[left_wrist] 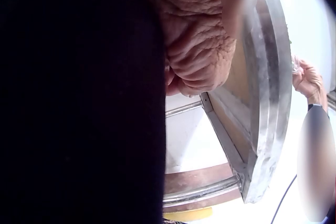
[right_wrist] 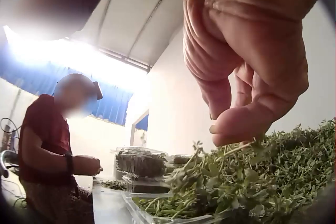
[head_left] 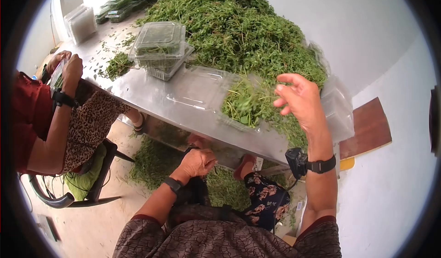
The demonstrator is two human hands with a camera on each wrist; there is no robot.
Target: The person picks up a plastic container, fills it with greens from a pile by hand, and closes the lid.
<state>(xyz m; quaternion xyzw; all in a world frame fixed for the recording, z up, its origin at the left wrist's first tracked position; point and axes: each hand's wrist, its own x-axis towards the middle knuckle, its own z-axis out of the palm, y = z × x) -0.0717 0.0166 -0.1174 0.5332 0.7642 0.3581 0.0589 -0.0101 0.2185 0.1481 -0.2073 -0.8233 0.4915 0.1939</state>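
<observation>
Over an open clear plastic clamshell box (head_left: 197, 90) on the metal table, my right hand (head_left: 301, 97) hovers with loosely bent fingers and a gap at the thumb. Leafy green sprigs (head_left: 243, 104) fill the box's near-right half, and some above them are blurred. Sprigs (right_wrist: 194, 182) rise close under the right fingertips in the right wrist view. My left hand (head_left: 198, 162) stays low before my body, below the table edge, fingers loosely curled. The left wrist view shows its wrinkled skin (left_wrist: 199, 50) beside dark cloth, with no object visible in it.
A large heap of greens (head_left: 225, 24) covers the back of the table. Stacked filled boxes (head_left: 161, 47) stand left of the open one; nested empty boxes (head_left: 337, 111) are at the right. Another person (head_left: 36, 120) sits at the left, holding a box. More greens (head_left: 156, 164) lie under the table.
</observation>
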